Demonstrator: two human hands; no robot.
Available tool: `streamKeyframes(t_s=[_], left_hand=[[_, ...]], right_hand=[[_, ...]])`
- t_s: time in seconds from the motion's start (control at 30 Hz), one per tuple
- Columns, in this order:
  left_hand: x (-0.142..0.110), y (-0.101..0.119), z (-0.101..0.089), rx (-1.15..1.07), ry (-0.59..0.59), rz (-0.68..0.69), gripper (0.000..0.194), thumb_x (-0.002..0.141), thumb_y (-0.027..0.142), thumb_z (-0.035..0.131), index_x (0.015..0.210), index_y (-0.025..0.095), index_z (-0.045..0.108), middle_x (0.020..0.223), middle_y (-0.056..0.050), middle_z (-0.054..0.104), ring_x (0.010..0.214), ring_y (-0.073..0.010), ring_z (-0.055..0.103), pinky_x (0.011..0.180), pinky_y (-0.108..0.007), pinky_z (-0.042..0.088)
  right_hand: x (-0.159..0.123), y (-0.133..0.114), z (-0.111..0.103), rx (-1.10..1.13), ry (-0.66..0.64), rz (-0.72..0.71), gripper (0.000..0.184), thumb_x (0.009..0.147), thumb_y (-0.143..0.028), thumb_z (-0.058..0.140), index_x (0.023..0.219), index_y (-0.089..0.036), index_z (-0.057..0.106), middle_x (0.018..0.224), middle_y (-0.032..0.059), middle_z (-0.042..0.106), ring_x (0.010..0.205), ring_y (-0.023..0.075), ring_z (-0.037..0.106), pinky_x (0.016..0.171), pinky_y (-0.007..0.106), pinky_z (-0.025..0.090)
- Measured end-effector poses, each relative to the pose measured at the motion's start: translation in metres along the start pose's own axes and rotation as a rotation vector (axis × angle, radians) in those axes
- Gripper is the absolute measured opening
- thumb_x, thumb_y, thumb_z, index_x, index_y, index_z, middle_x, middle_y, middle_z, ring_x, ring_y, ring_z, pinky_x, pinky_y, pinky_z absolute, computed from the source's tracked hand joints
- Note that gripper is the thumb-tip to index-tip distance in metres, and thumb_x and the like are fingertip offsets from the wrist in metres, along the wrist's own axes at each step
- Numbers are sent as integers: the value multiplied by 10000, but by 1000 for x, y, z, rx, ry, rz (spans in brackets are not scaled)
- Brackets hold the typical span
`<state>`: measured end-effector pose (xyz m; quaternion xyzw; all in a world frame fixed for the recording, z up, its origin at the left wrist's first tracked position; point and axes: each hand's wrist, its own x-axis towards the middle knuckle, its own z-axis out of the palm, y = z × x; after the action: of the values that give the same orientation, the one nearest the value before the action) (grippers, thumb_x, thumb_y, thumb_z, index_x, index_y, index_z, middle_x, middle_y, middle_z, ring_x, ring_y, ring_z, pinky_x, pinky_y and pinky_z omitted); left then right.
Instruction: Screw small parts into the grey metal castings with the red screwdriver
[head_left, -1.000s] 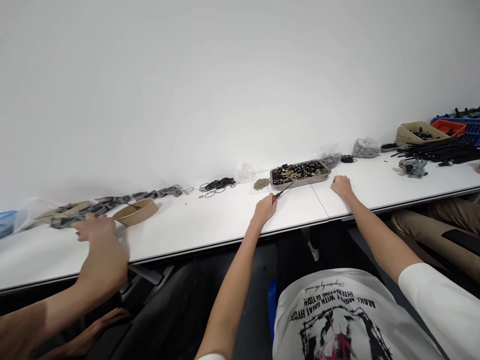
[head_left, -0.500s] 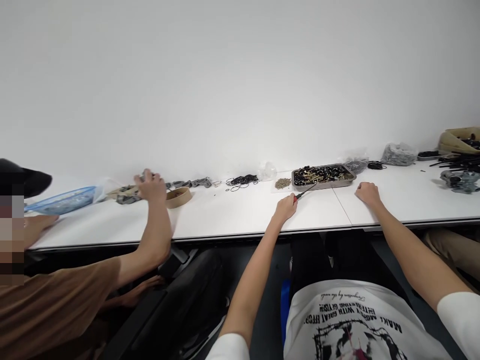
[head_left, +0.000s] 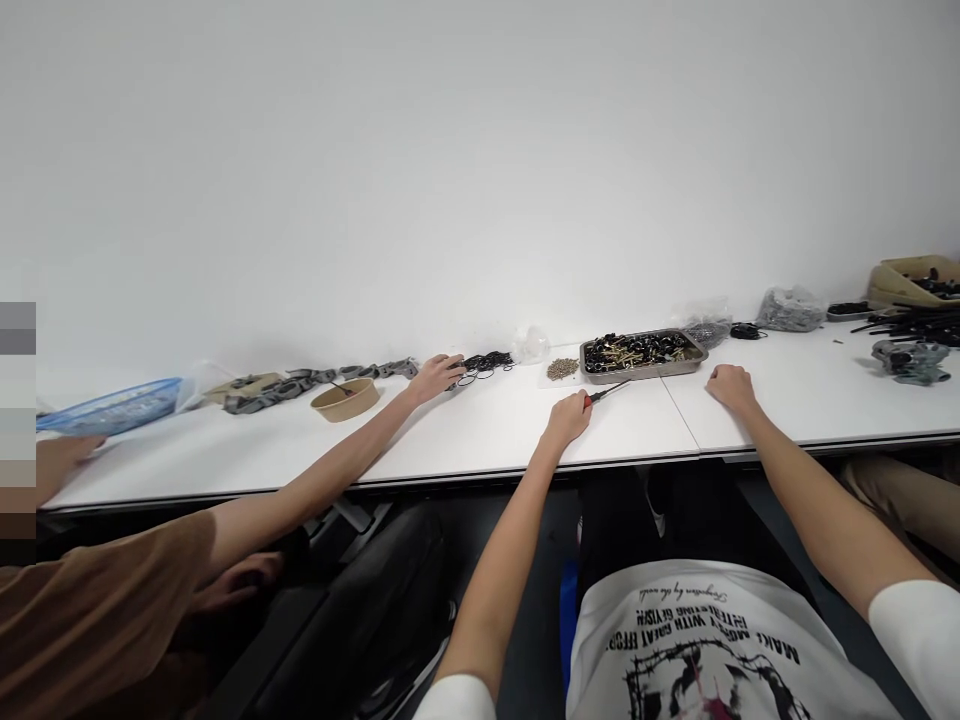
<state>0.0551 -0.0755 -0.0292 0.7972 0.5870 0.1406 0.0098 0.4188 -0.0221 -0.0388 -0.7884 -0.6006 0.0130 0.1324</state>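
Note:
My left hand (head_left: 568, 418) is closed around a screwdriver (head_left: 600, 394) with a red and black handle, its thin shaft pointing right, low over the white table in front of the tray. On the table to the right my right hand (head_left: 733, 386) rests as a loose fist. Whether anything is inside it is hidden. Between and beyond my hands stands a metal tray (head_left: 643, 375) full of small black and brass-coloured parts. Left of the tray lies a pile of small brass-coloured pieces (head_left: 562, 369), nearest to my left hand.
A co-worker's hand (head_left: 439, 377) reaches into black rings (head_left: 487, 361) on the left. Beyond that arm are a round tan container (head_left: 345, 402), grey parts (head_left: 259, 399) and a blue basket (head_left: 142, 405). Bagged parts (head_left: 791, 309), grey pieces (head_left: 910, 361) and a yellowish bin (head_left: 911, 280) stand right.
The co-worker's hand has moved right, from above the grey parts to the black rings. My left hand keeps the screwdriver, whose tip sits slightly lower. My right hand stays put.

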Motion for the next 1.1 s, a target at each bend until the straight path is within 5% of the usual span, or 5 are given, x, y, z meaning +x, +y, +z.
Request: streamKeyframes(t_s=[0.87,1.1], left_hand=[[5,-8,13,-18,105,55,190,1049,242,478,1083,137,632,1114,-166,655,1134,-294,609,956,-384,501],[-18,-46,-1,-37,66,34,185,1008,131,426,1102,177,579,1118,-150,682,1001,-274,665,868,-378,511]], right_hand=[[-2,-1,0,28,2,4,377,871,-158,559,1165,-36,761,1197,264,727,1169,361,642,975,400,454],[-6,-1,-1,94,19,-21,342,871,-145,552,1117,-69,777,1140,238,754,1123,346,663,953,395,465]])
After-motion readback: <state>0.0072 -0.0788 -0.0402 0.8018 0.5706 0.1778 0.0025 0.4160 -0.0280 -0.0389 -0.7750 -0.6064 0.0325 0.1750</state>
